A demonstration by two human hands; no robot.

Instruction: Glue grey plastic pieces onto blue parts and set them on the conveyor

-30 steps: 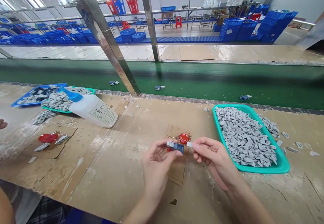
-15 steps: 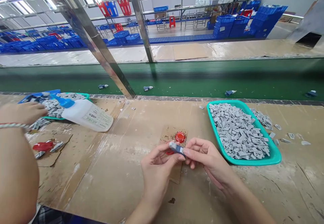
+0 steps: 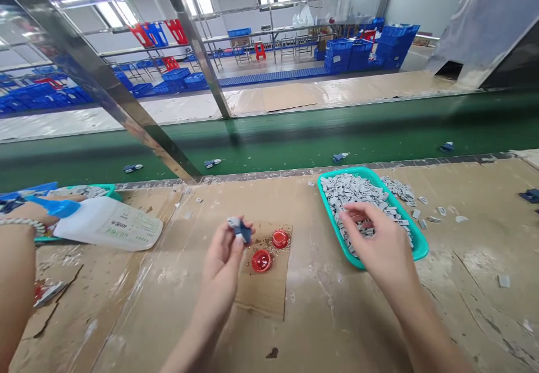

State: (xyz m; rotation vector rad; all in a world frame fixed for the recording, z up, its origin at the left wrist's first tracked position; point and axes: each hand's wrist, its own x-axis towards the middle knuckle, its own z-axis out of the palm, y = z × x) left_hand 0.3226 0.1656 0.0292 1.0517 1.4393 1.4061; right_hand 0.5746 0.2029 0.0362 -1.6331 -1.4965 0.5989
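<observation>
My left hand (image 3: 223,255) pinches a small dark blue and grey plastic part (image 3: 241,230) between thumb and fingers, held above the table. My right hand (image 3: 374,232) is over the green basket (image 3: 327,207), thumb and fingers apart and curved, with nothing seen between them. Small grey plastic pieces (image 3: 351,187) fill that basket. Between my hands, two red caps (image 3: 261,260) holding shiny liquid rest on a stained cardboard piece (image 3: 265,297).
A white squeeze bottle (image 3: 109,224) with a blue nozzle leans at left, beside another person's arm (image 3: 17,272). Behind the table runs a green conveyor belt (image 3: 269,148) carrying several blue-grey parts. A metal post (image 3: 113,92) slants down to the table edge. Loose grey pieces (image 3: 400,190) lie right of the basket.
My right hand has let go of the blue-grey part and moved right over the basket. My left hand keeps the part. The view has shifted right, and the other person's hand has moved behind the bottle.
</observation>
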